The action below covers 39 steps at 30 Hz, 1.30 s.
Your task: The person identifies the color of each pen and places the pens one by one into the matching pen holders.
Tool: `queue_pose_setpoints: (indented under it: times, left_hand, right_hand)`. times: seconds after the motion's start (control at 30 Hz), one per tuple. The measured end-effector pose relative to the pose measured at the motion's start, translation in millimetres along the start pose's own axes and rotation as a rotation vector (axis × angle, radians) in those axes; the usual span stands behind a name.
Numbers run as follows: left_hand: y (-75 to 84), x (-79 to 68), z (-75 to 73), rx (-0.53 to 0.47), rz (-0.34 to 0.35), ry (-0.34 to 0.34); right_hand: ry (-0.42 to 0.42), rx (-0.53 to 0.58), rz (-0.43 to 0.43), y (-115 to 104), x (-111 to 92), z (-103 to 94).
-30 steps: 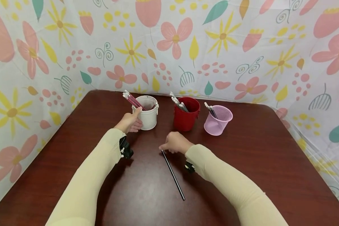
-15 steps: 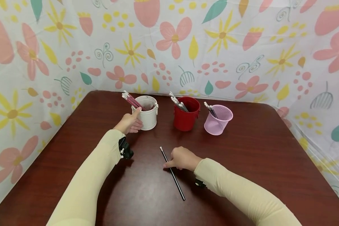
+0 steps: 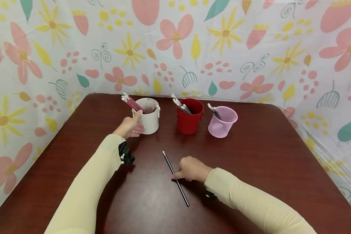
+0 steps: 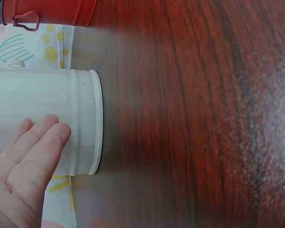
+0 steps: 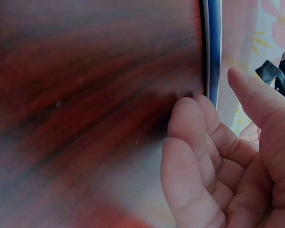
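Observation:
My left hand [image 3: 130, 126] rests against the left side of a white bucket [image 3: 151, 125], its thumb at the rim. In the left wrist view its fairly straight fingers [image 4: 35, 152] lie along the bucket's wall. Pink-red pencils [image 3: 133, 102] with white ends lean in that bucket. A single black pencil [image 3: 182, 192] with a white tip lies slantwise on the table. My right hand [image 3: 191, 169] is over its middle, thumb across it in the head view. The right wrist view shows loosely bent fingers [image 5: 187, 118] beside the pencil, with the thumb apart from it.
To the right of the white bucket stand a red bucket [image 3: 188, 122] with grey pencils [image 3: 179, 105] and a tilted-looking pink mesh cup [image 3: 220, 126] with dark pencils [image 3: 214, 112]. A flowered cloth [image 3: 175, 65] hangs behind the brown table [image 3: 251, 146].
My right hand has moved from the pencil's white-tipped end down toward its middle. The pencil stays where it lay, and my left hand remains at the white bucket. The head view shifts slightly.

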<state>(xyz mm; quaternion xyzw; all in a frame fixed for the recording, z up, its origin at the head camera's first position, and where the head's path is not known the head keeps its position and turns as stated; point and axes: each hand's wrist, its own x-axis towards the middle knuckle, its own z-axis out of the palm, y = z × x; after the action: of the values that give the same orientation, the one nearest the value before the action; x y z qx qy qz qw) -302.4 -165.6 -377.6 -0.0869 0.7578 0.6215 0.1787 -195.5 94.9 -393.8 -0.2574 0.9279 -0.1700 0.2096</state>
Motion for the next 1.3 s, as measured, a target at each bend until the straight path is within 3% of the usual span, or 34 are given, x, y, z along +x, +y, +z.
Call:
queue_pose_setpoints:
  times: [0.3, 0.5, 0.63, 0.8, 1.0, 1.3]
  left_hand:
    - [1.0, -0.1, 0.8, 0.011, -0.019, -0.001]
    - [0.5, 2.0, -1.0, -0.003, -0.001, -0.036]
    - [1.2, 3.3, -2.6, -0.01, 0.004, -0.038]
    - [1.8, 1.8, -0.4, 0.003, -0.029, -0.013]
    - [2.1, 0.8, -1.5, 0.014, -0.036, -0.003]
    - [2.6, -0.2, -0.4, 0.038, -0.039, -0.003]
  right_hand:
    - [0.003, -0.033, 0.0, -7.8, 4.6, 5.0]
    - [-0.02, 0.044, 0.075, -3.5, 6.7, 3.6]
    - [0.02, 0.067, 0.065, -1.2, 6.2, -3.2]
    - [0.155, 0.074, -0.068, -1.8, 5.3, -15.3]
    - [0.359, 0.148, -0.169, -6.0, 3.5, -35.6]
    - [0.604, 0.262, -0.295, -26.6, -8.0, -88.0]
